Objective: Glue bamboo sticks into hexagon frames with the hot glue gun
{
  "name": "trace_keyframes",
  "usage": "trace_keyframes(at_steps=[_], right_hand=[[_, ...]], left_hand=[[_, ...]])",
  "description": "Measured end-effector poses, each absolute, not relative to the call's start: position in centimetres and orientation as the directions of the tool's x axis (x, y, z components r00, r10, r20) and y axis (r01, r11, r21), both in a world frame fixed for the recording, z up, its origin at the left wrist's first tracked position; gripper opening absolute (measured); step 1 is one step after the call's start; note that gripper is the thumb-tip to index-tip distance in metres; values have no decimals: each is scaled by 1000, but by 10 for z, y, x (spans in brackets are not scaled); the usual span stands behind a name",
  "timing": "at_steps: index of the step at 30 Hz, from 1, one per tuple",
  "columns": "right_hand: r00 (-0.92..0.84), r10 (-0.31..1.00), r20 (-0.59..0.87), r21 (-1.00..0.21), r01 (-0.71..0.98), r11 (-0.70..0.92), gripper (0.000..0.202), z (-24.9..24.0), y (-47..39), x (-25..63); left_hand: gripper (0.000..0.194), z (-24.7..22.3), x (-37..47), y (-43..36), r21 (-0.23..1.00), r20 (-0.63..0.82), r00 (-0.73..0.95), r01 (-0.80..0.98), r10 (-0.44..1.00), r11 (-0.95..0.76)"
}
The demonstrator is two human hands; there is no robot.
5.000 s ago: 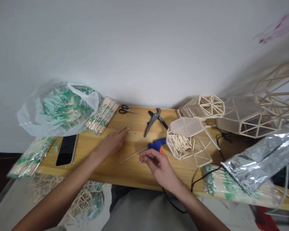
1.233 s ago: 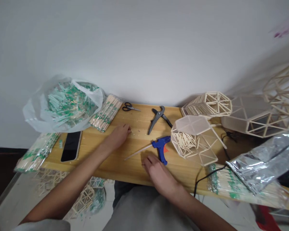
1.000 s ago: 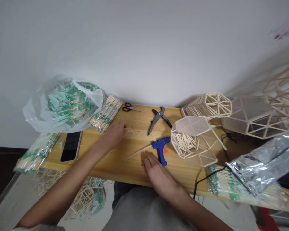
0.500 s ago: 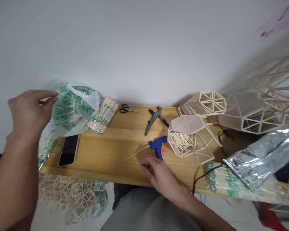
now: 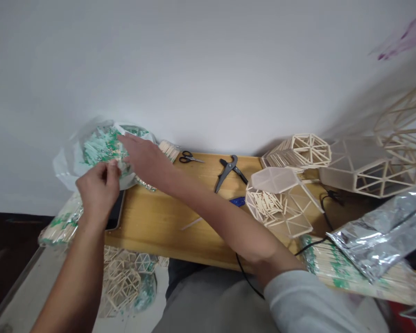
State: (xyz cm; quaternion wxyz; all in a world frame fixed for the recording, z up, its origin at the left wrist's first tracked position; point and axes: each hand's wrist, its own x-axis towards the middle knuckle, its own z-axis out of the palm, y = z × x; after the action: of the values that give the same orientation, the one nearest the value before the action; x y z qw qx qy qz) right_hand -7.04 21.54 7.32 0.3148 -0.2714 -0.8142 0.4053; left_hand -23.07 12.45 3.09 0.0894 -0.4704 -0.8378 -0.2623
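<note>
My left hand (image 5: 99, 187) is at the near edge of a white plastic bag (image 5: 67, 162) filled with green-and-white wrappers (image 5: 99, 141). Its fingers are pinched together, and whatever is in them cannot be made out. Close beside it, my right hand (image 5: 143, 155) reaches across from the right over the bag, fingers stretched out and apart. Under my right forearm lies a blue glue gun (image 5: 238, 201), mostly hidden, with a glue stick (image 5: 191, 224) pointing left from it. A phone (image 5: 115, 215) is partly covered by my left hand and wrist.
Scissors (image 5: 191, 157) and dark cutters (image 5: 228, 171) lie on the wooden table (image 5: 152, 240). To the right stand stick-built frames (image 5: 312, 150), an open hexagonal box (image 5: 280, 180) with short sticks, silver foil (image 5: 381, 236) and packed sticks (image 5: 339, 266). More stick frames (image 5: 125, 282) are below.
My right hand has swung left from beside the glue gun to the bag, its arm now covering much of the gun. My left hand has moved right and lower, close to the right one.
</note>
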Motion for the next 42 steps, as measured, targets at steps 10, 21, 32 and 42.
trace_keyframes(at_steps=[10, 21, 32, 42], right_hand=[[-641, 759, 112, -646, 533, 546, 21, -16, 207, 28], [-545, 835, -77, -506, 743, 438, 34, -49, 206, 59], [-603, 794, -81, -469, 726, 503, 35, -52, 197, 53], [-642, 763, -68, -475, 694, 541, 37, -62, 200, 49]], left_hand=[[20, -1, -317, 31, 172, 127, -768, 640, 627, 749], [29, -36, -327, 45, 223, -54, -751, 633, 658, 741], [33, -36, -324, 41, 288, -13, -649, 726, 761, 624], [27, -28, -316, 42, 283, -5, -527, 814, 850, 507]])
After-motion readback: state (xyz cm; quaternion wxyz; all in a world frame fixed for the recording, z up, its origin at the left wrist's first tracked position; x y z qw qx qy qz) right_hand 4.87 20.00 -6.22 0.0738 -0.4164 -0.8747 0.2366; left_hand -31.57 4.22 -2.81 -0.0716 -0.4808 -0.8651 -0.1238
